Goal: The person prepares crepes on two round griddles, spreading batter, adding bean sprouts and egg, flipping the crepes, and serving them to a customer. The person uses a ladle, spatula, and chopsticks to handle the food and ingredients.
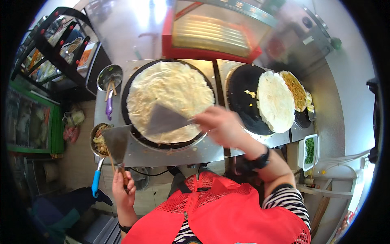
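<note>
My left hand grips the wooden handle of a wide metal scraper, its blade between a small pan of chopped food and the front left of a round black griddle. A large thin pancake covers most of that griddle. Over the pancake's front right edge, my right hand, blurred, holds a second triangular scraper; its blade lies over the pancake, and contact is not clear. To the right, a second black griddle bears egg-like scraps, with a folded-looking pale pancake over its right side.
Beyond the pale pancake lies a browned, topped pancake. A purple-handled ladle pan holds wooden sticks at left. A red-framed glass case stands behind the griddles. A white tub of chopped greens is at right. Another person's leg shows lower left.
</note>
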Demonstrator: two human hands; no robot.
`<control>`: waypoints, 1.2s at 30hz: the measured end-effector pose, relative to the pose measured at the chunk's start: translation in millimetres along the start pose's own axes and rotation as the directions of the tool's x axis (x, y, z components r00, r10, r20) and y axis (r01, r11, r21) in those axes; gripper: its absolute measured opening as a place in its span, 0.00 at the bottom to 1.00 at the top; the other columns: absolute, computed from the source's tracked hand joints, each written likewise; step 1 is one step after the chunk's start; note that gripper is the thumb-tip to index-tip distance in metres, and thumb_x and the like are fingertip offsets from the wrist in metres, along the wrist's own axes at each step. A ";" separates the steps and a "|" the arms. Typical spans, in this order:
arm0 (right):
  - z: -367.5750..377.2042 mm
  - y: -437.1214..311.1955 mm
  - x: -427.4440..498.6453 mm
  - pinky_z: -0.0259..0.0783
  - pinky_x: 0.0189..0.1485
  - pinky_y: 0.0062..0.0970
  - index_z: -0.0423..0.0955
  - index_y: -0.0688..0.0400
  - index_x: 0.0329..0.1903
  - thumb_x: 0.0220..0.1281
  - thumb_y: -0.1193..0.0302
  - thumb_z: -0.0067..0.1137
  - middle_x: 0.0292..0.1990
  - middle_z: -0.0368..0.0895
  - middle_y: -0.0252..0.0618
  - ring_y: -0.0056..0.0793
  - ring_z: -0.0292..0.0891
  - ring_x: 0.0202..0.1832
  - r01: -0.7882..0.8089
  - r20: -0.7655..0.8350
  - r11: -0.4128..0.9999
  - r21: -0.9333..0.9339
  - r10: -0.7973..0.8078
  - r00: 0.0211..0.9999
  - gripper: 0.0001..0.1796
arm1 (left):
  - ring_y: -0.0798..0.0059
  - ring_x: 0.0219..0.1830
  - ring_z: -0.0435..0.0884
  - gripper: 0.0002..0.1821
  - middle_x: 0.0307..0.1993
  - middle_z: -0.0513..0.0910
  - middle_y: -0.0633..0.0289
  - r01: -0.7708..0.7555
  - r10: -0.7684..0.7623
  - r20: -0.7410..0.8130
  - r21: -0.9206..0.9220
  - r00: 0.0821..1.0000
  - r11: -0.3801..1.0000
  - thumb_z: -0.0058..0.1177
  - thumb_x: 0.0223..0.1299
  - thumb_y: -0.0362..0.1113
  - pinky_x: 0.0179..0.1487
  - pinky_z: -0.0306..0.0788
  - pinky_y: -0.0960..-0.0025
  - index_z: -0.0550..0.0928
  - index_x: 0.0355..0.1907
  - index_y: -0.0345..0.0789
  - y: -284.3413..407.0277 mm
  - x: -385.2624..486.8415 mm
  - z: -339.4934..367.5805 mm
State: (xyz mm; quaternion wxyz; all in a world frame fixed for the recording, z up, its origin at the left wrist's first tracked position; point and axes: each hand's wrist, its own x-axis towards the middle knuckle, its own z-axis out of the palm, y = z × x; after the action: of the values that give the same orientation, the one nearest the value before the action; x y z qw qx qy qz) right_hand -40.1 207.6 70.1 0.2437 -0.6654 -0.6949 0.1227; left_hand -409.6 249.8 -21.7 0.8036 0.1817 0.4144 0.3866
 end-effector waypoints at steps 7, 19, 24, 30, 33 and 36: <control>-181.7 138.8 -91.1 0.70 0.36 0.37 0.80 0.53 0.33 0.51 0.70 0.61 0.29 0.75 0.37 0.40 0.75 0.35 -0.258 0.024 0.725 -0.639 0.354 0.935 0.05 | 0.84 0.21 0.61 0.21 0.33 0.71 0.65 0.448 -0.565 0.357 0.360 0.744 0.818 0.43 0.70 0.36 0.20 0.53 0.84 0.64 0.64 0.36 -92.8 46.3 157.2; -183.2 213.4 -31.0 0.71 0.29 0.33 0.79 0.57 0.19 0.38 0.78 0.59 0.24 0.81 0.43 0.42 0.80 0.32 0.146 0.379 0.669 -0.728 0.216 0.900 0.03 | 0.85 0.24 0.63 0.14 0.32 0.70 0.68 0.534 -0.673 0.291 0.433 0.680 0.726 0.40 0.72 0.38 0.20 0.52 0.83 0.69 0.56 0.37 -213.0 56.2 269.5; -182.1 213.6 -7.5 0.69 0.31 0.33 0.79 0.57 0.20 0.37 0.79 0.58 0.25 0.79 0.40 0.40 0.78 0.34 0.259 0.502 0.694 -0.672 0.170 0.848 0.04 | 0.83 0.25 0.64 0.14 0.33 0.71 0.66 0.537 -0.619 0.265 0.321 0.740 0.780 0.41 0.72 0.38 0.20 0.54 0.83 0.68 0.57 0.37 -228.2 55.9 283.5; -165.2 211.9 14.6 0.67 0.38 0.26 0.81 0.51 0.25 0.48 0.69 0.58 0.31 0.78 0.29 0.28 0.74 0.41 0.410 0.434 0.377 -0.831 -0.023 0.901 0.04 | 0.82 0.24 0.66 0.09 0.32 0.71 0.65 0.520 -0.559 0.238 0.209 0.794 0.828 0.42 0.71 0.39 0.19 0.55 0.82 0.70 0.48 0.37 -252.9 59.2 307.5; -150.8 210.5 15.5 0.65 0.39 0.24 0.82 0.49 0.24 0.47 0.67 0.58 0.30 0.77 0.27 0.26 0.72 0.41 0.507 0.502 0.300 -0.808 -0.101 0.859 0.04 | 0.82 0.25 0.65 0.09 0.33 0.71 0.65 0.471 -0.503 0.294 0.176 0.813 0.864 0.40 0.72 0.38 0.21 0.55 0.83 0.70 0.48 0.37 -271.7 72.0 326.8; -141.8 208.0 7.2 0.65 0.37 0.23 0.81 0.48 0.21 0.46 0.68 0.58 0.30 0.76 0.27 0.25 0.72 0.41 0.566 0.554 0.331 -0.755 -0.139 0.820 0.04 | 0.81 0.25 0.66 0.07 0.32 0.71 0.64 0.457 -0.469 0.319 0.116 0.824 0.882 0.41 0.72 0.38 0.22 0.57 0.81 0.70 0.44 0.38 -283.8 91.8 340.8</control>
State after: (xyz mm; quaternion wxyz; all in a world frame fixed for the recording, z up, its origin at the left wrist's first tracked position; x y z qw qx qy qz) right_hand 210.9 210.5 89.1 -0.2738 -0.4768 -0.8122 -0.1950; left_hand 31.7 150.1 -42.5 0.9288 0.1533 0.3086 0.1361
